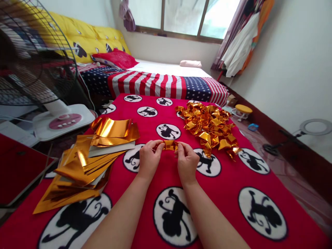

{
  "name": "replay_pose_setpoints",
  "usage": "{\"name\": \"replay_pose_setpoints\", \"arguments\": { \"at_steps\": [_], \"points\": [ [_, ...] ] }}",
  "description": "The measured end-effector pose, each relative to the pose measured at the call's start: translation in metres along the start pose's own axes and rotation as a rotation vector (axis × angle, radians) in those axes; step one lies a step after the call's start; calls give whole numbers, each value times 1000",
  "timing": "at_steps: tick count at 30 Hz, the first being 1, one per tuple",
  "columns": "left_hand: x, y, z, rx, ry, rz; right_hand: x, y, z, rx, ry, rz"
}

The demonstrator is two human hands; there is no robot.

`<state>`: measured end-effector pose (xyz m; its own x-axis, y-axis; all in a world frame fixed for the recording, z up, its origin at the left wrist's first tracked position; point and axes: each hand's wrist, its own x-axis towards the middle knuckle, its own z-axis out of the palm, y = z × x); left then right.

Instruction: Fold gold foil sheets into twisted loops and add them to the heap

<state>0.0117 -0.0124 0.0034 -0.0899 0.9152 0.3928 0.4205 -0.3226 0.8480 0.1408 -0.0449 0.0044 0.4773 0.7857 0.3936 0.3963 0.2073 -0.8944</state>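
Between my two hands, just above the red cloth (223, 200), is a small folded piece of gold foil paper (170, 145). My left hand (151, 156) pinches its left end between thumb and fingers. The right end is gripped the same way by my right hand (187, 160). Left of my hands lies a loose stack of flat gold foil sheets (85, 162), some showing pale backs. To the right sits a heap of folded gold foil pieces (210, 122).
A white-based electric fan (64, 121) stands at the left, near a dark red panel (20, 169). Behind the table is a bed with a flag-patterned cover (155, 83). On the right-hand floor are a yellow stool (243, 109) and a ring light (315, 127).
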Motion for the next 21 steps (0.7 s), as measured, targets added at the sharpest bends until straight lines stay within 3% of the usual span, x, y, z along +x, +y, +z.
{"name": "replay_pose_setpoints", "arguments": {
  "at_steps": [4,11,17,21],
  "points": [
    [0,0,1,-93,9,-26,1,2,1,14,-10,7],
    [-3,6,2,-46,-13,-43,2,2,2,18,-24,0],
    [-5,15,-1,289,-95,19,-1,-1,3,0,-44,17],
    [-7,22,-3,438,-113,-11,-4,-5,4,-11,-67,15]
  ]
}}
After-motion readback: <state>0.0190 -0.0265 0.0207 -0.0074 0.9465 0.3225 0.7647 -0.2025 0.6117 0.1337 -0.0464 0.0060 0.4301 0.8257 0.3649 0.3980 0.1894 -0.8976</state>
